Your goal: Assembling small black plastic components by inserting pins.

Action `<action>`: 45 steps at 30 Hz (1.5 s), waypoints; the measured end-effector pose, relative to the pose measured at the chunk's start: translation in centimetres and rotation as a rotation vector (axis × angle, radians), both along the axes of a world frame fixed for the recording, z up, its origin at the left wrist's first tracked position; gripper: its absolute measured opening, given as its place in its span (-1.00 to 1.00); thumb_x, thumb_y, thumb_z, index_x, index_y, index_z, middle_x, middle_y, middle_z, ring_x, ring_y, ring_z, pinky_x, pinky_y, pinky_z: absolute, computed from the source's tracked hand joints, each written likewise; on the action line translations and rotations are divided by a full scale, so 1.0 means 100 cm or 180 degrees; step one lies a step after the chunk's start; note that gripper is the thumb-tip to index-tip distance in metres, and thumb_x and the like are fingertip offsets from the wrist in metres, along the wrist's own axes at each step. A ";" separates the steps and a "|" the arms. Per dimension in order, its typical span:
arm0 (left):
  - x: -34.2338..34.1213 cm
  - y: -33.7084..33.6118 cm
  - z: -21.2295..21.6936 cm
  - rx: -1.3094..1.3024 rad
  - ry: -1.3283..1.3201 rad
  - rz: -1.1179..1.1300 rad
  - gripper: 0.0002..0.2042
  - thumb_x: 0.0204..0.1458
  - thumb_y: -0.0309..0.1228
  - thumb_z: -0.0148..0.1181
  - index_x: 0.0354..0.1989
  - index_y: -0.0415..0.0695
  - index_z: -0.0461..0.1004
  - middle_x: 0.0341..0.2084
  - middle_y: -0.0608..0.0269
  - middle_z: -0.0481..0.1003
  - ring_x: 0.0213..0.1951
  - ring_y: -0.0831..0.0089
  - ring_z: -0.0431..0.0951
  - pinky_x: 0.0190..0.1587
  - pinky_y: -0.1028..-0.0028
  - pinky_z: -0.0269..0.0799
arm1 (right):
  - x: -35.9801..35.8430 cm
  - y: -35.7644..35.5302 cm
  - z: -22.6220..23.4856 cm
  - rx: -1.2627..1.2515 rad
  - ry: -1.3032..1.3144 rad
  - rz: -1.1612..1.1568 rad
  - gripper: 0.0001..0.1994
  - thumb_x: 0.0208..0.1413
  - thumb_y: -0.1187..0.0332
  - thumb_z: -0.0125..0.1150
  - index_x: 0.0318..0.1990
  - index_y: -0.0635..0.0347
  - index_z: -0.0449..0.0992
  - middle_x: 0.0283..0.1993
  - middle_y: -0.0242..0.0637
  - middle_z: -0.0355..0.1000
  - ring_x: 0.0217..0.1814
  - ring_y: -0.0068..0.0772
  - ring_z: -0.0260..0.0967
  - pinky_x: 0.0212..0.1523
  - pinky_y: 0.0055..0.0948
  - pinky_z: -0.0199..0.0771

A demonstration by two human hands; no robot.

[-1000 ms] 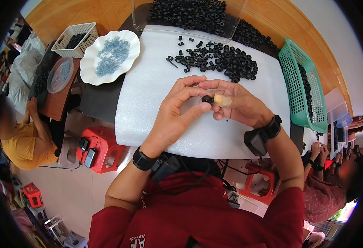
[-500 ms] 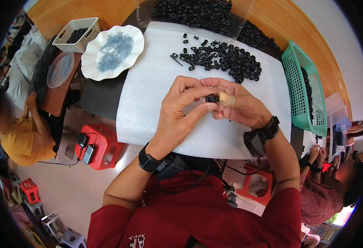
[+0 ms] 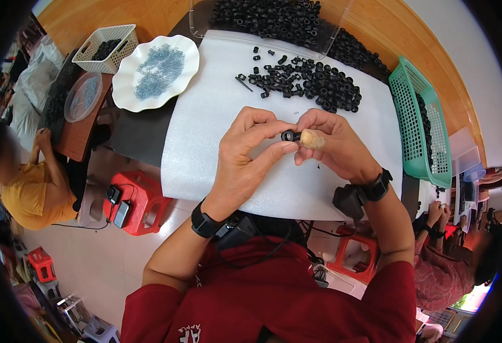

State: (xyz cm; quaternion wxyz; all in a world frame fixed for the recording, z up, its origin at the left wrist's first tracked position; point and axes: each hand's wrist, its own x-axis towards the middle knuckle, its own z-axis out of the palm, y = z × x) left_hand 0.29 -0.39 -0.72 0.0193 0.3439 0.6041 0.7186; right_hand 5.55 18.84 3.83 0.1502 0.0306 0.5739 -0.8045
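Above the white foam sheet, my left hand pinches a small round black plastic part between thumb and fingers. My right hand meets it from the right, closed on the other end of the same black part. A tan cover wraps the right thumb and hides some of the grip. The part's round end shows an opening; whether a second piece sits in it I cannot make out. Beyond my hands lies a loose spread of black plastic parts, rings and smaller pieces mixed.
A clear bin with many black parts stands at the back. To the left is a white scalloped plate of small bluish clear pieces. A green basket stands right. Co-workers sit either side; red stools stand below the table.
My right hand has shifted slightly and its fingers have drawn in around the part. The black part's round opening is turned more into view. My left hand has barely moved.
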 end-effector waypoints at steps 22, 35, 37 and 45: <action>0.004 -0.001 0.004 -0.0059 0.0102 0.0118 -0.73 -0.10 -0.60 0.33 -0.16 -0.20 0.58 -0.24 0.23 0.40 -0.16 0.47 0.41 -0.11 0.54 0.32 | 0.004 0.000 0.019 0.0807 0.0123 -0.0029 -0.76 0.09 0.35 0.31 -0.17 0.30 0.49 -0.28 -0.29 0.50 -0.28 -0.46 0.52 -0.17 -0.50 0.56; -0.001 0.000 0.005 0.0139 0.0546 -0.0409 -0.74 -0.08 -0.58 0.28 -0.16 -0.25 0.57 -0.07 0.01 0.53 0.15 0.10 0.41 0.15 0.28 0.33 | 0.005 0.009 0.004 -0.0188 -0.0215 0.0762 -0.62 0.14 0.28 0.26 0.03 0.32 0.43 -0.22 -0.31 0.46 -0.30 -0.48 0.51 -0.26 -0.48 0.61; 0.001 0.000 0.006 0.0121 0.0489 -0.0471 -0.74 -0.07 -0.59 0.26 -0.15 -0.27 0.56 -0.09 -0.02 0.54 0.14 0.02 0.42 0.15 0.24 0.36 | 0.007 0.010 0.001 -0.0210 -0.0141 0.0876 -0.56 0.15 0.25 0.25 0.11 0.32 0.40 -0.18 -0.31 0.47 -0.31 -0.50 0.49 -0.26 -0.49 0.57; 0.006 0.002 0.011 -0.0086 0.0843 -0.0458 -0.73 -0.09 -0.63 0.25 -0.15 -0.31 0.55 -0.12 -0.03 0.55 0.05 0.01 0.51 0.05 0.26 0.47 | 0.020 0.010 -0.007 -0.0068 -0.0079 0.0743 -0.59 0.18 0.22 0.21 0.08 0.30 0.40 -0.14 -0.33 0.46 -0.30 -0.52 0.48 -0.21 -0.50 0.50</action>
